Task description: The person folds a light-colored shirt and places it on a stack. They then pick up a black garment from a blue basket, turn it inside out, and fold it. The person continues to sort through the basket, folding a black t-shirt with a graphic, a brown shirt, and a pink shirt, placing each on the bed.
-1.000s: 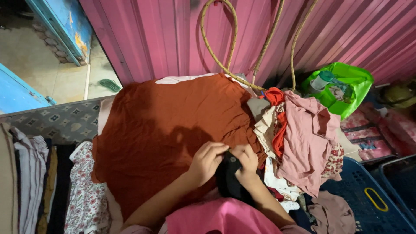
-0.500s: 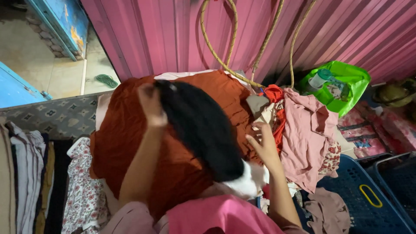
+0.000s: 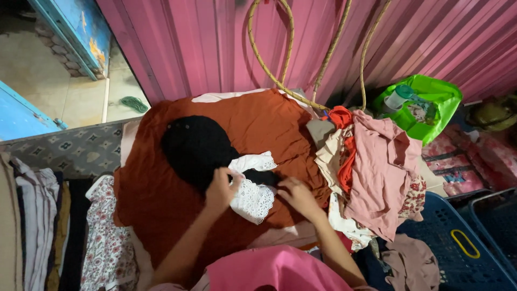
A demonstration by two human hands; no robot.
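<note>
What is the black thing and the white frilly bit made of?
The black garment looks like soft matte cloth, maybe knit; it lies limp. The white trim looks like cotton lace, with holes and scalloped edges. The left hand touches it.

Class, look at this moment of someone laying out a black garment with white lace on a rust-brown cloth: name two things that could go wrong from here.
1. The left hand presses on the white lace trim; its open holes could snag on fingers and perhaps tear.
2. The pile of pink and cream clothes is heaped loosely right beside the right hand; a nudge might tip pieces onto the black garment or off toward the blue crate.
</note>
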